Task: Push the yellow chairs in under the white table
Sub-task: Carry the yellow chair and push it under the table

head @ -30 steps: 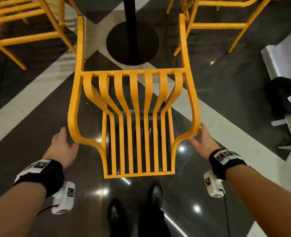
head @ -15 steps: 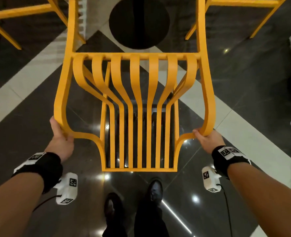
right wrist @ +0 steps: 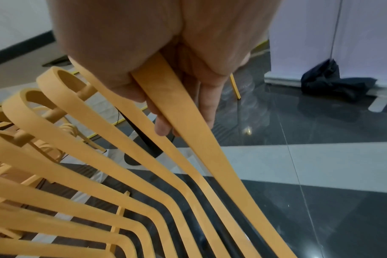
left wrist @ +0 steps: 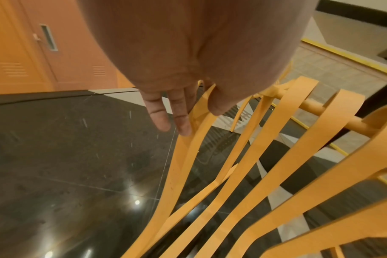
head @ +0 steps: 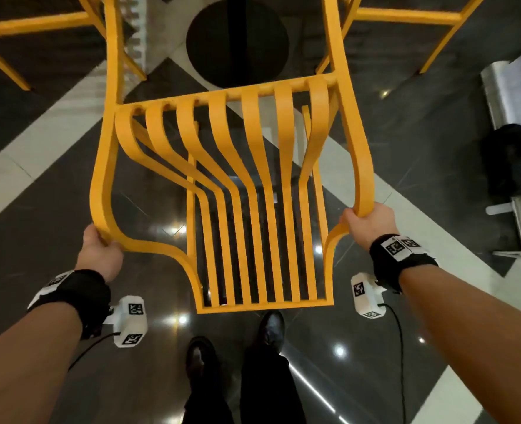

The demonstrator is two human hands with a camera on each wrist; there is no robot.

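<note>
My left hand [head: 100,255] and my right hand [head: 370,223] are both curled tight around the outer back corners of the yellow chair [head: 253,191], left on its left armrest curve and right on its right one. Since half a second ago the chair has skewed, its right side swung farther from me and higher than its left. Its front reaches toward the black table base [head: 237,41] on the dark floor [head: 54,209].

white table top out of frame, neighbouring chairs [head: 405,16] cropped
</note>
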